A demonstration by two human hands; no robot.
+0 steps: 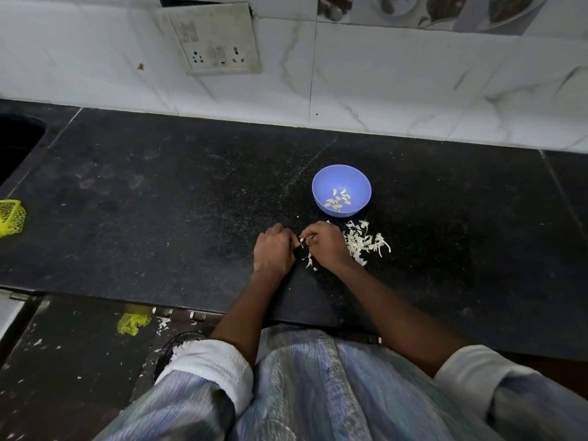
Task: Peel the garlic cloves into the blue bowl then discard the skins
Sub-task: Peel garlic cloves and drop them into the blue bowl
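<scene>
Broadly, the black stone counter [159, 202] took up most of the view, backed by white marbled wall tiles [413, 84] carrying a grimy socket plate [216, 43]. No brand, label or writing could be read anywhere, the plate included.

Toward the back right of the work spot sat the blue bowl [321, 183], upright, with a handful of peeled cloves [339, 200] lying in its bottom. Just in front of it, to the right of the hands, lay a loose heap of white skins [366, 241], still to be thrown away.

Both hands met near the counter's front edge. The left hand [273, 249] was curled, its fingertips pinching a small garlic clove [300, 240], and the right hand [324, 245] was likewise curled, pinching at the same clove from the other side, seemingly working at its skin. The clove itself was tiny and mostly hidden.

To do this step well, I judged, the left should hold the clove steady while the right strips the papery skin away toward the existing heap, so scraps stay together and none fall into the bowl with the clean cloves.
</scene>
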